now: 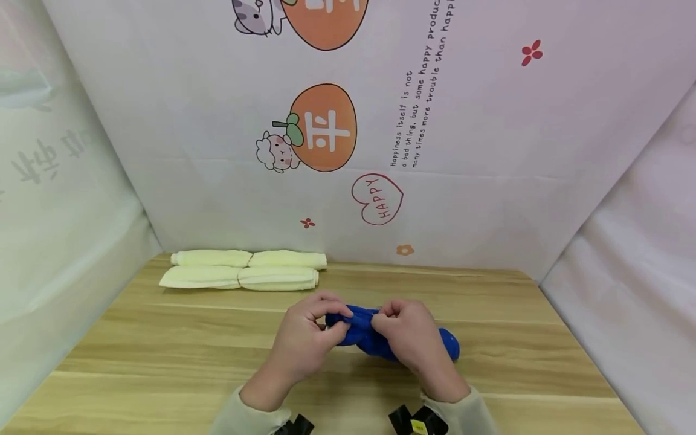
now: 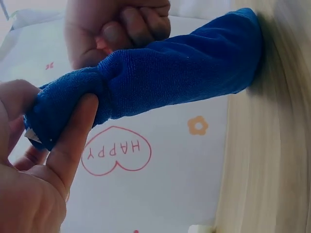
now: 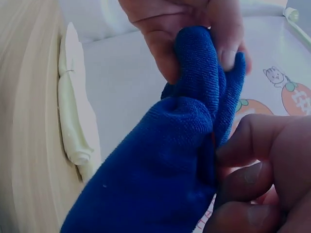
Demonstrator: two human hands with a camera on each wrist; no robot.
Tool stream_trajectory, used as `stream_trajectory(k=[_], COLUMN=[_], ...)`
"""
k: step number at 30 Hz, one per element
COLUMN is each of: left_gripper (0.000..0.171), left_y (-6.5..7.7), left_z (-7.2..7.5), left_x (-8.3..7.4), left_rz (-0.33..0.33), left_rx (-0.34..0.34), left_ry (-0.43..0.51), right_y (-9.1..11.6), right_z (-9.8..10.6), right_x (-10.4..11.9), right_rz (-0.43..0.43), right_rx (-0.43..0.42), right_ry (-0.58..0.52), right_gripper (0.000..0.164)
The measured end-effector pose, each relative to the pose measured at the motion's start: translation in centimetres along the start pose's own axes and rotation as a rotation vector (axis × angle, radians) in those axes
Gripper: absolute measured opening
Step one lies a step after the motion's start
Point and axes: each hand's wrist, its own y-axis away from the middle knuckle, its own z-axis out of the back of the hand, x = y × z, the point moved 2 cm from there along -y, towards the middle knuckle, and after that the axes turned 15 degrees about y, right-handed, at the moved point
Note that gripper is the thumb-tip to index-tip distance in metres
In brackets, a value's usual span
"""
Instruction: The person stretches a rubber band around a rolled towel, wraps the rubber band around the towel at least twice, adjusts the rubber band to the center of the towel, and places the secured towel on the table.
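Observation:
A rolled blue towel (image 1: 375,344) is held between both hands over the front middle of the table, its far right end low near the wood. My left hand (image 1: 307,338) grips the narrower left end, thumb and fingers around it; a small white tag (image 2: 33,135) shows there in the left wrist view. With curled fingers, my right hand (image 1: 410,332) pinches the towel near its middle. In the right wrist view the blue towel (image 3: 146,165) narrows at a tied-looking waist, and a loose flap (image 3: 232,97) stands out beside the left thumb.
Two pale yellow rolled towels (image 1: 239,278), each cinched at its middle, lie side by side at the back left of the wooden table (image 1: 163,356). A white printed sheet (image 1: 462,199) rises behind the table, and white cloth hangs at both sides.

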Motion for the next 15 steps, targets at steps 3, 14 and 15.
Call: stream_trajectory(k=[3, 14, 15], left_gripper=[0.016, 0.015, 0.014], left_y=[-0.2, -0.9, -0.9], left_z=[0.8, 2.4, 2.5], left_x=[0.2, 0.6, 0.6], left_rz=[0.091, 0.332, 0.334], left_rx=[-0.042, -0.037, -0.032], left_ry=[0.066, 0.474, 0.525], right_y=[0.2, -0.1, -0.4], right_z=[0.1, 0.9, 1.0], right_x=[0.2, 1.2, 1.3], right_rz=[0.125, 0.976, 1.024], right_rx=[-0.031, -0.237, -0.229], right_ry=[0.039, 0.381, 0.375], right_gripper=[0.009, 0.018, 0.018])
